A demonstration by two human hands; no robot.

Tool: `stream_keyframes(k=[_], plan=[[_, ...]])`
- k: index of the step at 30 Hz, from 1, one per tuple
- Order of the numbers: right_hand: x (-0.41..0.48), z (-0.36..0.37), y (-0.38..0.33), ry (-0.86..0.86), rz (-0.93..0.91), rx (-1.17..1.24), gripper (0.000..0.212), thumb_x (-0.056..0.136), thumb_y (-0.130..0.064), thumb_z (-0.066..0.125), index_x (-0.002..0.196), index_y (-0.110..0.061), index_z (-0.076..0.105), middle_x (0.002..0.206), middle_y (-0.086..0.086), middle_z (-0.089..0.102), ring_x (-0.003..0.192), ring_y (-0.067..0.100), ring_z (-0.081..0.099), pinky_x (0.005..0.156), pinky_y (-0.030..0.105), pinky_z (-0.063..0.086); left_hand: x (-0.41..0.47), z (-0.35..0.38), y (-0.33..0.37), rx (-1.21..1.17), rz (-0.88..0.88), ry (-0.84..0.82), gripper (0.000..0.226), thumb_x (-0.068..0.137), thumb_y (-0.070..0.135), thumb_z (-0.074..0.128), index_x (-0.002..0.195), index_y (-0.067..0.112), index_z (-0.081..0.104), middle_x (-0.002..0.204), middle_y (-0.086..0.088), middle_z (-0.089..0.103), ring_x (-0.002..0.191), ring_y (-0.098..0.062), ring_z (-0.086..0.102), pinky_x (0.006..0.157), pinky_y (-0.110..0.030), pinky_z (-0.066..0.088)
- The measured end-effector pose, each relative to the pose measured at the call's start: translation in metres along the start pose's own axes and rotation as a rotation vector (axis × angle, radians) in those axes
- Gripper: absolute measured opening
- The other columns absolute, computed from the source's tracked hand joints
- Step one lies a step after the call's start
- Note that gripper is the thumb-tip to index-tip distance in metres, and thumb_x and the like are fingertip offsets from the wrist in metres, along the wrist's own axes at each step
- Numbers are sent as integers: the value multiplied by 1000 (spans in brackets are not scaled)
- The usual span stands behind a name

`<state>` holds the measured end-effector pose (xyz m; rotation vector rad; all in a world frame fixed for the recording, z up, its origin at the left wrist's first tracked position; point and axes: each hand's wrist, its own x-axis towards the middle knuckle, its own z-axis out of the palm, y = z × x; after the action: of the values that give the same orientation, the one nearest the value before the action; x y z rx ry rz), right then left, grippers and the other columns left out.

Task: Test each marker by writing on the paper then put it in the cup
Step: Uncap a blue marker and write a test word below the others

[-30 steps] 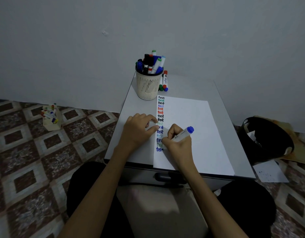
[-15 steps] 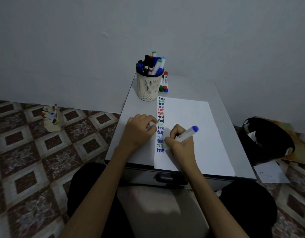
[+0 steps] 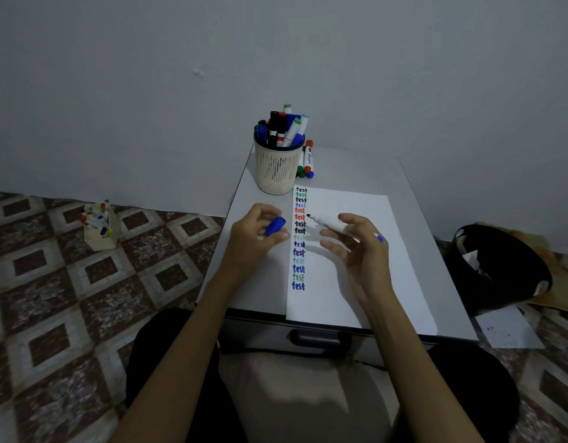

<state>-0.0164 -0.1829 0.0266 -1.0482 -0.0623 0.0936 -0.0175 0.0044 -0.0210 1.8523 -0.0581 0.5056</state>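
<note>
Your left hand (image 3: 255, 233) and right hand (image 3: 356, 247) are bare, and so are both forearms (image 3: 193, 340), which run uncovered to the near edge of the view. You wear a pale, cream-coloured garment (image 3: 292, 398), seen low in the middle. Black trousers (image 3: 161, 353) cover your legs, dark rounded shapes on the left and right of that garment.

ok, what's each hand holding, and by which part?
The left hand pinches the blue cap by its sides. The right hand grips the marker mid-barrel, its bare tip pointing toward the cap.
</note>
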Motion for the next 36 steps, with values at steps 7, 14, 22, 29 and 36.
stream_keyframes(k=[7, 14, 22, 29, 36], plan=[[9, -13, 3, 24, -98, -260, 11, 86, 9, 57, 91, 0, 57, 79, 17, 62, 60, 23, 66, 61, 29, 58, 2, -3, -3, -16, 61, -53, 29, 76, 3, 73, 100, 17, 66, 97, 1, 68, 87, -5, 64, 78, -16, 51], [14, -16, 9, -35, -156, -396, 12, 85, 12, 55, 85, 0, 56, 76, 16, 66, 56, 23, 63, 56, 29, 55, 3, -6, -2, 37, 203, -98, 32, 75, 4, 72, 105, 13, 65, 98, -2, 65, 90, -10, 62, 81, -20, 52], [20, -12, 8, -244, -63, -485, 13, 86, 4, 63, 99, 3, 65, 90, 15, 71, 70, 27, 71, 64, 29, 59, 3, -9, -4, 67, 171, -134, 34, 76, 14, 74, 107, 1, 66, 96, -9, 67, 84, -12, 63, 75, -18, 52], [28, -17, 5, -329, -93, -700, 15, 86, -9, 67, 99, -7, 73, 70, 7, 70, 54, 6, 57, 49, 15, 44, 2, -10, -2, -14, 85, -101, 24, 76, -1, 70, 100, 2, 68, 93, -7, 68, 84, -4, 66, 73, -13, 51], [28, -10, 12, -281, -2, -559, 14, 87, -7, 66, 95, 2, 72, 53, 5, 57, 43, 10, 45, 43, 16, 38, 4, -14, -2, 68, 198, -75, 24, 76, 0, 71, 98, 9, 66, 89, 8, 65, 82, 0, 63, 74, -12, 49]])
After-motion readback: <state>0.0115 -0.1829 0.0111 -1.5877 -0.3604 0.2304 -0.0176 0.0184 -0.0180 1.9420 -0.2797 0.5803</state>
